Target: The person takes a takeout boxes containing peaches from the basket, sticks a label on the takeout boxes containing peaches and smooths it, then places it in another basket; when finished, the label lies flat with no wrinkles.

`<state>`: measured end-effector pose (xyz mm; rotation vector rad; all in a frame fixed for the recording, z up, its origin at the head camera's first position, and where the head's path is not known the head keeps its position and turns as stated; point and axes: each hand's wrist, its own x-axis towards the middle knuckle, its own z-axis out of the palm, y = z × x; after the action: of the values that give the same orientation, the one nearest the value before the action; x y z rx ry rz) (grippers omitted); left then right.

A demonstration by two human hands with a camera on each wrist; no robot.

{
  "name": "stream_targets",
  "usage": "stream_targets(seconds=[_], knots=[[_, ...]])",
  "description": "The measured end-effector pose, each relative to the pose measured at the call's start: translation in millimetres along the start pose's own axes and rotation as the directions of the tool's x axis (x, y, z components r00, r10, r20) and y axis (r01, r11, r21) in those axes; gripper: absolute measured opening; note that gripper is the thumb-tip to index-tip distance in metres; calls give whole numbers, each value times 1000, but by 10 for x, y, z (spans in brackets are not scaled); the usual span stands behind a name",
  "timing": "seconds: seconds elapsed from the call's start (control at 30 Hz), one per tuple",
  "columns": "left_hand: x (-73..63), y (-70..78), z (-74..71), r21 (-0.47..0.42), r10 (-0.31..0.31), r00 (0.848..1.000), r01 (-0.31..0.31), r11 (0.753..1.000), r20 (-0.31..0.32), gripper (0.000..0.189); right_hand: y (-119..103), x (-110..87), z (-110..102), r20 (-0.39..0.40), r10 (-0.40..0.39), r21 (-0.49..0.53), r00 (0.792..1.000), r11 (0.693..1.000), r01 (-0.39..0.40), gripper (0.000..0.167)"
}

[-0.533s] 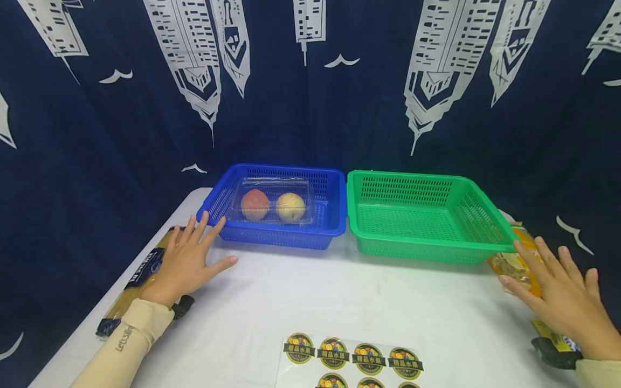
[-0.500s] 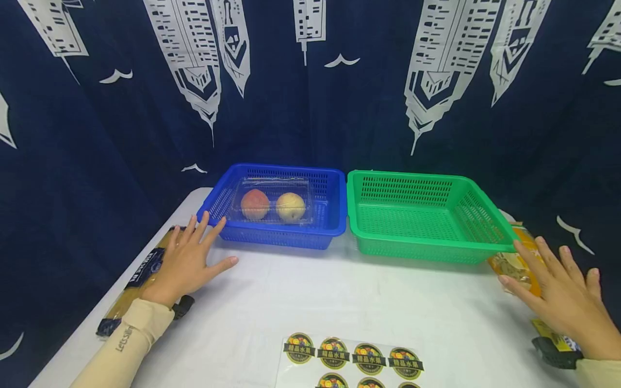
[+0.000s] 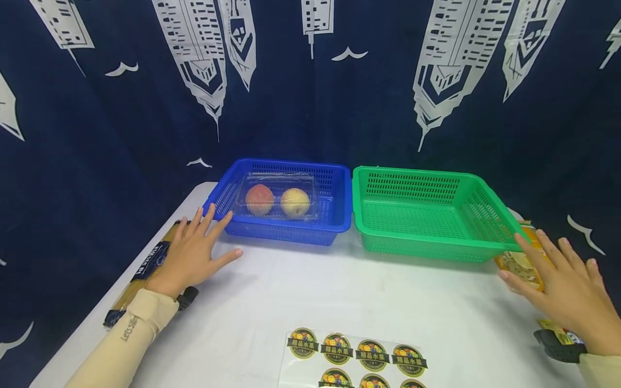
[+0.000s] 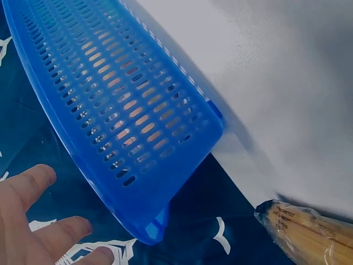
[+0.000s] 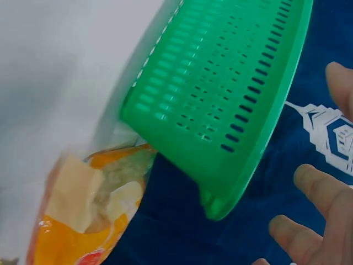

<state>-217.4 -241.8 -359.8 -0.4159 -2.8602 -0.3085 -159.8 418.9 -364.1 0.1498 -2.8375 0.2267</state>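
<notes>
Fingers spread, my left hand [image 3: 191, 256] hovers near the front left corner of a blue plastic basket [image 3: 286, 233], holding nothing. Inside that basket lies a clear plastic box [image 3: 310, 188] with a reddish peach [image 3: 259, 200] and a pale yellow, round fruit [image 3: 295, 202]. My right hand [image 3: 565, 288] is likewise spread and bare, near the front right corner of a green plastic basket [image 3: 432, 248]. In the head view I cannot tell whether the fingertips touch the rims; the wrist views show gaps between fingers and baskets.
A sheet of round fruit stickers [image 3: 337, 349] lies at the table's front. A long pack of what looks like pasta [image 3: 150, 264] lies at the left edge. An orange food bag [image 3: 524, 264] lies by the green basket, and a small yellow packet [image 3: 558, 331] is partly under my right wrist.
The head view has shifted slightly, so the baskets and backdrop sit a little higher and further right. Both hands stay spread in nearly the same places.
</notes>
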Motion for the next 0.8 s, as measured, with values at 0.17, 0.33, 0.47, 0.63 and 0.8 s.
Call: stream_targets(seconds=[0.17,0.33,0.47,0.63,0.8], knots=[[47,-1,10,-55,-21,995,16,998,-102,79,-66,100,-29,-8,-70,-16,998,997,70,88],[163,-12,141,-311,-169,951,84,947,-258,61,-160,230,-97,-41,-148,-2,988,989,148,77],[273,2,230,-621,-356,899,128,773,-257,61,-256,332,-165,-25,-161,61,987,985,163,73],[384,50,289,-871,-521,844,158,465,-126,81,-374,485,-216,2,-186,165,983,969,183,71],[478,80,396,-951,-568,823,154,266,-25,99,-425,672,-212,6,-269,360,963,899,249,66]])
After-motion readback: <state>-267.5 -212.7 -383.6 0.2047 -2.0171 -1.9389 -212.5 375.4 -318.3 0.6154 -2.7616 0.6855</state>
